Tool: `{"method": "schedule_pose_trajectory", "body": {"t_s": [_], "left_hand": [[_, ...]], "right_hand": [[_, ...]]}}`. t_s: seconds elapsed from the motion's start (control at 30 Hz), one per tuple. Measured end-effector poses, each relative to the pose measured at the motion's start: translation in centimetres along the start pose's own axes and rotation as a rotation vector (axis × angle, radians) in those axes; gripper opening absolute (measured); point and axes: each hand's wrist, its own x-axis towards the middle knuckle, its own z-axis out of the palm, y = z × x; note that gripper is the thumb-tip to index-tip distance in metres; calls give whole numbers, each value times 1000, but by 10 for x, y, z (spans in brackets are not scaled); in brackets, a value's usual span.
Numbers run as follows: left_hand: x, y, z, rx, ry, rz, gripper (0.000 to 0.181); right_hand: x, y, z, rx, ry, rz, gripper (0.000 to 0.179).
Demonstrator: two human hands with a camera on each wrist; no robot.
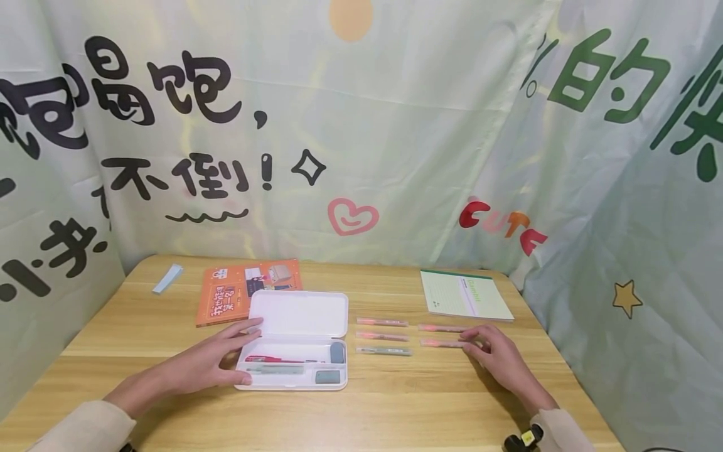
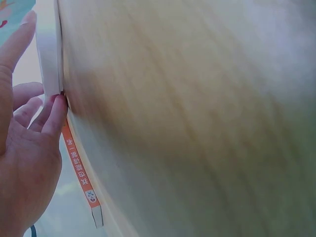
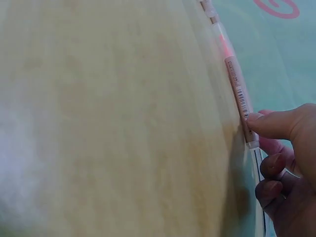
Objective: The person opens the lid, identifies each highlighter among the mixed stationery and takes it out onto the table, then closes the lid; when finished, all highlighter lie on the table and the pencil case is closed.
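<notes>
A white pencil case (image 1: 298,314) lies with its lid raised; a red pen (image 1: 271,359), a pale green pen (image 1: 277,370) and two grey-blue erasers (image 1: 327,376) are inside. My left hand (image 1: 217,358) spreads along its left side, thumb at the front corner and fingers by the lid hinge; in the left wrist view the fingertips touch the white wall (image 2: 49,54). With thumb and index finger, my right hand (image 1: 497,355) pinches the right end of a pink pen (image 1: 440,343), whose clear cap and barcode label (image 3: 239,94) show in the right wrist view.
Another pink pen (image 1: 440,328) lies just behind. Left of these are two pink pens (image 1: 381,336) and a green pen (image 1: 385,351) in a column. An orange book (image 1: 226,295) sits behind the case, a light-blue strip (image 1: 168,279) far left, a pale green notebook (image 1: 469,295) back right.
</notes>
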Motion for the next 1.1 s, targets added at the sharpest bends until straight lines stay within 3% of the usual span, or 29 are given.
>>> {"method": "schedule_pose_trajectory", "body": {"t_s": [0.2, 0.3, 0.53, 0.7, 0.87, 1.1], "left_hand": [[0, 1, -1, 1, -6, -7, 89], [1, 1, -1, 3, -8, -10, 89], [1, 1, -1, 1, -5, -5, 89], [1, 0, 0, 3, -7, -3, 89], [1, 0, 1, 1, -6, -4, 88], [0, 0, 0, 0, -4, -10, 89]], "right_hand": [[2, -9, -1, 11, 19, -55, 18], [3, -19, 0, 38, 23, -120, 17], [11, -69, 14, 118, -1, -287, 17], [17, -117, 34, 115, -91, -330, 19], [19, -164, 66, 139, -194, -388, 23], [14, -209, 109, 196, -352, -490, 21]]}}
